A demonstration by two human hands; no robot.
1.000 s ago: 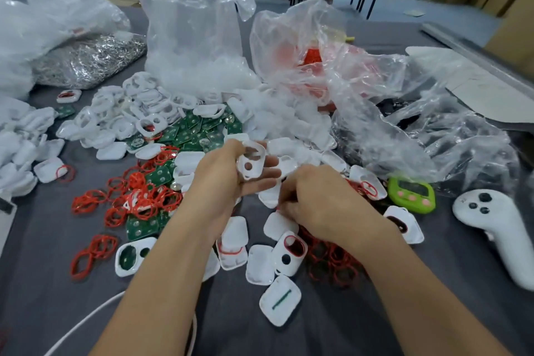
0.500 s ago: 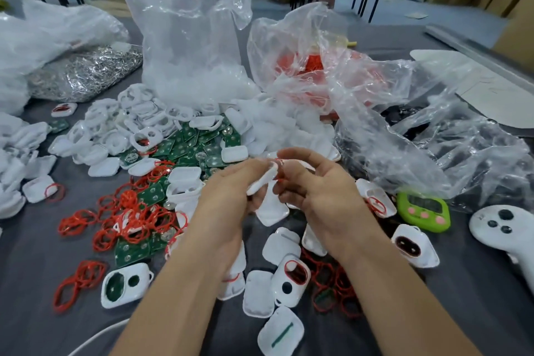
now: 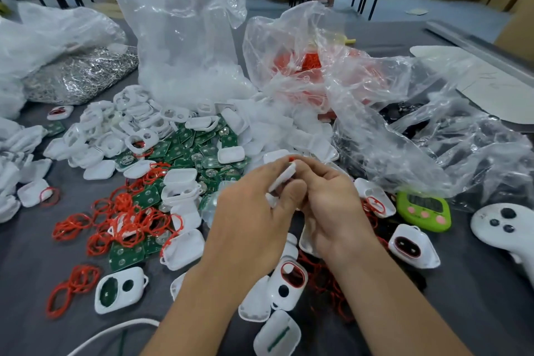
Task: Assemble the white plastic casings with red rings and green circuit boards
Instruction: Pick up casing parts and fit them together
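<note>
Landmark: the green timer (image 3: 423, 210) lies on the grey table cover (image 3: 476, 306); every place below is given from it.
Left hand: the left hand (image 3: 254, 220) is raised to the left of the timer, its fingers curled, thumb and fingers pinching the lower part of the held casing (image 3: 282, 179).
Right hand: the right hand (image 3: 332, 202) sits between the left hand and the timer, touching the left hand. Its fingers are curled and the tips pinch the casing's upper end.
Held casing: white, seen edge-on and tilted, up off the table to the left of the timer, between the fingertips of both hands.
Red ring: a small red bit (image 3: 291, 158) shows at the casing's top edge by the right fingertips; how far it is seated cannot be told.
Green circuit boards: a heap (image 3: 202, 150) lies well left of the timer and farther back.
Loose red rings: a tangle (image 3: 127, 220) lies far left of the timer, past the hands.
White casings pile: spread (image 3: 121, 124) far left and behind the timer.
Ringed casing: one casing (image 3: 289, 283) with a red-rimmed opening lies nearer than the timer, to its left, below the hands.
Board-fitted casing: one (image 3: 120, 289) showing green inside lies far left of the timer and nearer.
Clear bags: crumpled plastic (image 3: 404, 136) rises just behind the timer.
White controller: it lies (image 3: 505, 225) just right of the timer.
</note>
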